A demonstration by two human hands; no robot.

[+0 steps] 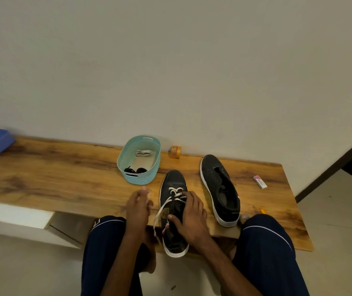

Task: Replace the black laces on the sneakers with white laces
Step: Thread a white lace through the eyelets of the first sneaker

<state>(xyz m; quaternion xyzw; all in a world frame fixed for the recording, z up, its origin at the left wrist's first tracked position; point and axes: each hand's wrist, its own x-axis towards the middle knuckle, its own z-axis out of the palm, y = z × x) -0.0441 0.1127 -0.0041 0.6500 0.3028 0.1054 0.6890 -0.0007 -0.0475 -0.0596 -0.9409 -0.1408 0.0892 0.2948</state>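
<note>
Right hand (pixel 192 214) grips the white-laced sneaker (pixel 174 180) at 6 o'clock on the surface (pixel 64 178); left hand (pixel 138 207) blurred, grasp indeterminate.

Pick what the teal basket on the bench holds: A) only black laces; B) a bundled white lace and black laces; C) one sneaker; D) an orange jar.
B: inside the teal basket a bundled white lace lies at the far end and black laces at the near end.
</note>
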